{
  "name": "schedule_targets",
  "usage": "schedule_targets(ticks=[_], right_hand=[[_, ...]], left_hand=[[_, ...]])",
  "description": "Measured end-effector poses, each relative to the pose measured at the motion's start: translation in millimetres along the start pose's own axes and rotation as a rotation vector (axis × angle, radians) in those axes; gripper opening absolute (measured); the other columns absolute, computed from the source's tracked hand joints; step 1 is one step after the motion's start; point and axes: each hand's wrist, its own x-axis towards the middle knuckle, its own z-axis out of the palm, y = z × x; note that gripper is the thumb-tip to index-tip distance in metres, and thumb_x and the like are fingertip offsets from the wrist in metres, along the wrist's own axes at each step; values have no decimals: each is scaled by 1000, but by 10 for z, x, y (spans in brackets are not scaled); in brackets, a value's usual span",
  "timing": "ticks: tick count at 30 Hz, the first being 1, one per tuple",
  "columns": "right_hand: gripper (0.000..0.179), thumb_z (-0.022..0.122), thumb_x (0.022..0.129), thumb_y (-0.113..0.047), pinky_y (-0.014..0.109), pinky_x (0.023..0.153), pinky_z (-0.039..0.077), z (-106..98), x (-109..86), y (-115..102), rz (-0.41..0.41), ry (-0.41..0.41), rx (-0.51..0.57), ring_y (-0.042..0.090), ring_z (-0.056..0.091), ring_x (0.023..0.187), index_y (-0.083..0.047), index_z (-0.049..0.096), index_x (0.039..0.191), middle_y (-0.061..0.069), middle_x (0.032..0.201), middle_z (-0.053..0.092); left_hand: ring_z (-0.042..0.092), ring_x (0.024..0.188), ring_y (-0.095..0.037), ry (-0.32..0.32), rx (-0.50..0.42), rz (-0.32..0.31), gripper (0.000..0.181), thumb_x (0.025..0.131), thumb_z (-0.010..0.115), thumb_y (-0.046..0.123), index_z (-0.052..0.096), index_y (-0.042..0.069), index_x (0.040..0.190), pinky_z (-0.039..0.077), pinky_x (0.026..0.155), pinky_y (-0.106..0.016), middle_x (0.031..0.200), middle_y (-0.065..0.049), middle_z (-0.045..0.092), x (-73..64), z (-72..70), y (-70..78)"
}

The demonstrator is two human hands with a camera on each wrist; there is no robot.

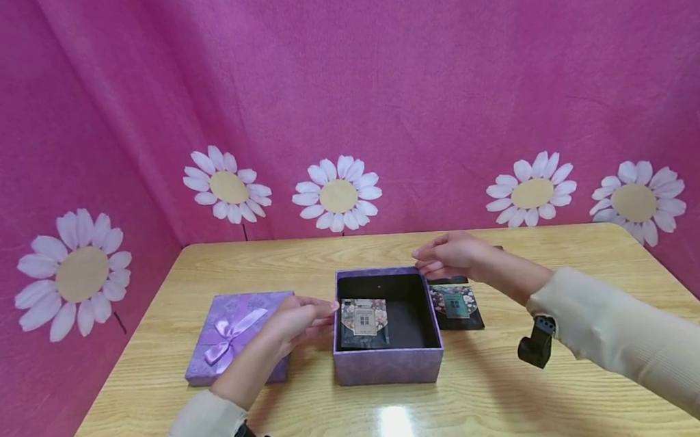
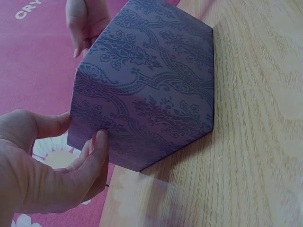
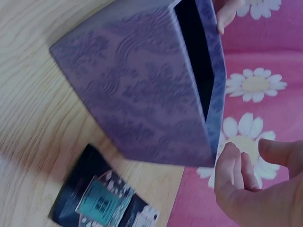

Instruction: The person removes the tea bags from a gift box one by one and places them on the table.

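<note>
Head view: I have the purple box [image 1: 390, 366] on the wooden table [image 1: 316, 420], open side up, between both hands. Left forearm angles up and inward; left hand [image 1: 301, 318] reaches the box's left rim with fingers extended. Right forearm comes in from the right, and the right hand [image 1: 451, 253] is at the back right corner, its fingers pointing inward. A floral-labelled sachet [image 1: 364, 324] lies inside, against the left wall. The lid with a ribbon bow [image 1: 236, 334] sits left of the box; a teal-labelled sachet [image 1: 456, 306] lies just right of it.

Left wrist view: I read thumb and fingers apart, thumb tip at the rim, forefinger tip against the patterned outer wall. Contact only; the hand is not wrapped round the box.

Right wrist view: fingers gently bent, with a clear gap to the thumb. Fingertips are beside the box's corner; I cannot tell whether they touch it. I see nothing held in this hand. The teal-labelled sachet is on the table below.
</note>
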Motion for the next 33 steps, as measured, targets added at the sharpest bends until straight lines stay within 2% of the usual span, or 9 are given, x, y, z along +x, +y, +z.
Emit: schedule_targets(ticks=[8,13,18,21,23,25,28,31,33], right_hand=[[44,53,98,-15,19,76,61,185,37,-128,11,-26,-32,3,64,72,13,45,131,11,100,68],[43,51,99,-13,20,76,61,320,85,-180,42,-50,-39,3,63,68,13,46,132,6,89,66],[41,52,98,-13,19,71,61,466,124,-198,112,-65,-31,3,63,64,11,49,131,-1,75,64],[41,53,98,-14,20,73,61,553,150,-169,159,-58,-22,4,62,63,9,49,132,2,78,65],[42,53,97,-15,25,83,61,613,165,-131,192,-39,-11,5,62,65,8,49,133,7,89,66],[44,52,97,-15,31,95,57,668,182,-77,218,-28,6,9,63,74,8,47,134,15,107,65],[50,51,97,-16,40,109,48,750,201,7,256,-10,40,23,62,100,11,39,137,28,132,52],[56,51,98,-17,45,113,42,812,207,74,287,-1,74,38,49,124,14,30,140,34,142,38],[57,50,98,-17,47,114,41,843,213,107,301,11,91,44,42,131,13,29,141,35,145,33]], left_hand=[[67,86,-14,-19,-33,6,36,92,60,5,51,-18,117,61,84,-29,115,-30,65,-8,-4,0],[67,86,-14,-23,-33,5,35,92,60,5,51,-18,117,61,83,-28,114,-29,65,-10,-8,3],[67,86,-14,-27,-34,9,36,92,60,5,51,-18,117,61,84,-29,114,-29,65,-6,-12,0],[67,86,-14,-25,-30,12,36,91,60,5,51,-18,117,61,86,-29,114,-29,65,-2,-13,-6],[66,86,-14,-23,-24,13,37,91,60,5,51,-18,118,61,86,-30,115,-29,65,4,-14,-10],[66,86,-13,-18,-20,14,37,91,60,5,51,-18,118,60,86,-29,115,-29,65,8,-12,-13],[66,86,-13,-15,-18,10,37,91,60,6,51,-18,118,60,86,-29,116,-29,64,11,-11,-15],[66,86,-14,-13,-24,7,36,92,60,5,51,-18,118,60,86,-30,116,-29,64,10,-8,-12],[66,87,-14,-12,-21,3,37,92,60,6,51,-18,118,60,87,-30,117,-29,63,8,-8,-4]])
